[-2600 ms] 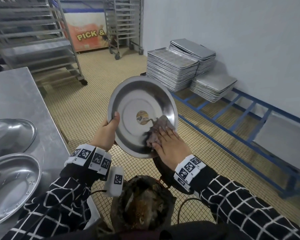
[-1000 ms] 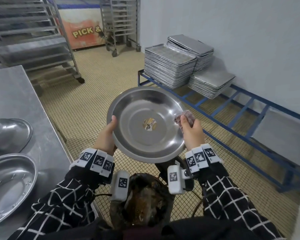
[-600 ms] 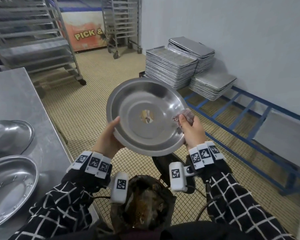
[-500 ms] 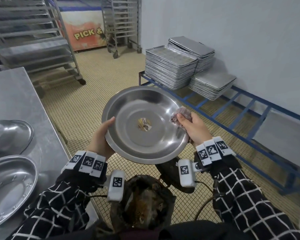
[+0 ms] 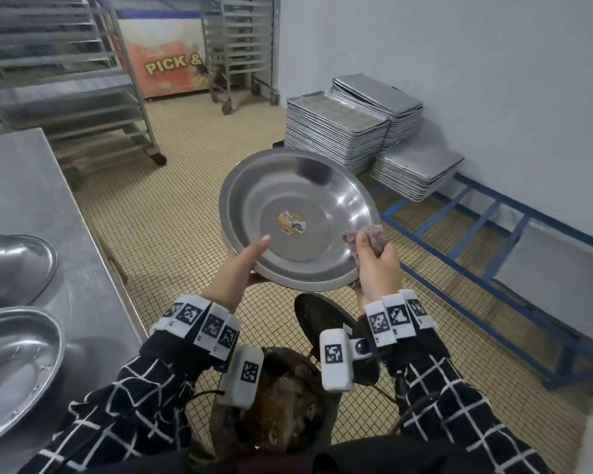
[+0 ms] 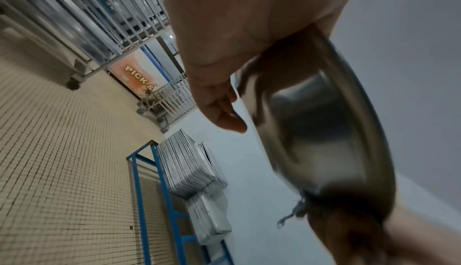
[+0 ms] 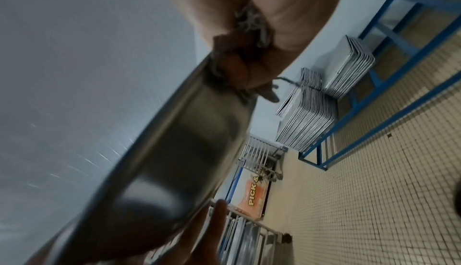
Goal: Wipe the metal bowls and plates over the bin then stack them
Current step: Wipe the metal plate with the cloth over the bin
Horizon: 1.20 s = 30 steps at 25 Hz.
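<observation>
A round metal bowl [image 5: 298, 217] with an orange sticker at its centre is held tilted above the bin [image 5: 281, 405]. My left hand [image 5: 243, 265] grips its near-left rim, thumb inside, fingers underneath. My right hand [image 5: 374, 261] pinches a brownish rag [image 5: 367, 239] against the bowl's right rim. In the left wrist view the bowl [image 6: 321, 131] shows edge-on below the left hand [image 6: 224, 91], with the rag [image 6: 297, 210] at its far rim. In the right wrist view the rag [image 7: 244, 58] is bunched in the right hand [image 7: 249, 72] on the bowl's [image 7: 174, 160] rim.
A steel table [image 5: 24, 206] at the left carries two more metal bowls [image 5: 11, 367] [image 5: 14, 265]. A blue floor rack [image 5: 476, 241] with stacked baking trays [image 5: 336, 131] runs along the right wall. A black lid [image 5: 322, 323] lies by the bin. Wheeled tray racks [image 5: 65, 80] stand behind.
The right hand went from wiping inside the bowl to pinching the rag at the right rim. The bowl tilted back and forth, and the left hand shifted along the near rim.
</observation>
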Available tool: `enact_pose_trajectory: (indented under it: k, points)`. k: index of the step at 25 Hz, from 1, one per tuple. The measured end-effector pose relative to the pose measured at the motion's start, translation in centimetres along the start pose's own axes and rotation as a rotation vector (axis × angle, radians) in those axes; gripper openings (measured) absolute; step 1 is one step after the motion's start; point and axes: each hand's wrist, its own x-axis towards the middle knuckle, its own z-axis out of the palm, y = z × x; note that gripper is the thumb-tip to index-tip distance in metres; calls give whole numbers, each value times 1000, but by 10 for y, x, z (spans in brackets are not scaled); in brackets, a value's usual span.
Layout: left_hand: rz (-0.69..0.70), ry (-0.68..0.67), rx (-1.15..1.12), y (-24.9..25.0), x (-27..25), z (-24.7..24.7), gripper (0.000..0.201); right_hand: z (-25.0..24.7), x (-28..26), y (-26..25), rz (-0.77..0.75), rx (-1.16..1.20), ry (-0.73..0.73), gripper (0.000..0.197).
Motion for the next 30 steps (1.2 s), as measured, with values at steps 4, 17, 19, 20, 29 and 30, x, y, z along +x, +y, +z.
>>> enact_pose_trajectory:
  k: [4, 17, 19, 20, 29, 30]
  points:
    - [67, -102, -284, 14, -2, -29, 35, -21, 20, -15, -33, -142, -227, 25]
    - [-31, 9, 42, -8, 0, 1, 25, 20, -7, 6, 0, 48, -30, 20]
    - [-5, -51, -109, -5, 3, -16, 41, 9, 2, 3, -4, 14, -66, 14]
    - [9, -58, -212, -1, 4, -25, 46, 3, 8, 0, -16, -6, -106, 10]
    - [-13, 181, -171, 0, 8, -4, 28, 18, 3, 3, 15, 53, -77, 25]
    - [-56, 131, -119, -3, 8, -1, 28, 22, 1, 4, 32, 81, -56, 26]
